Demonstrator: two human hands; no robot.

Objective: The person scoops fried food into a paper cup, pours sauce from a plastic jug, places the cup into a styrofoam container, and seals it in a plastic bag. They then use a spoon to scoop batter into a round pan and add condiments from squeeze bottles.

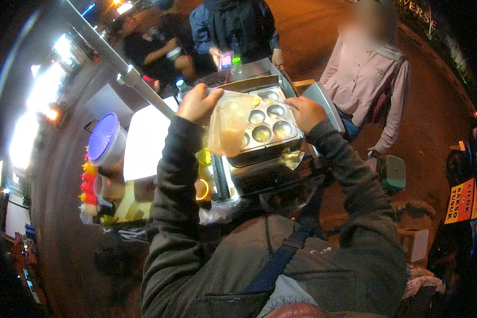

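My left hand [197,104] is closed at the upper edge of a translucent plastic jug [232,119] with pale batter-like liquid low in it. The jug tilts over the left side of a metal pan [293,137] with several round hollows, hiding some of them. Pale, yellowish filling lies in the hollows that show. At the pan's far right edge my right hand [308,112] is closed, fingertips pinched together. Whatever it holds is too small to make out. Below the pan's front right corner is a crumpled, pale yellowish wrapper or cloth [291,158].
A lidded purple-topped tub [107,139] and red-and-yellow bottles [88,183] stand on the left, beside a bright white panel [147,143]. A pole [124,73] slants across the upper left. People stand beyond the cart; a green container [392,174] is at the right.
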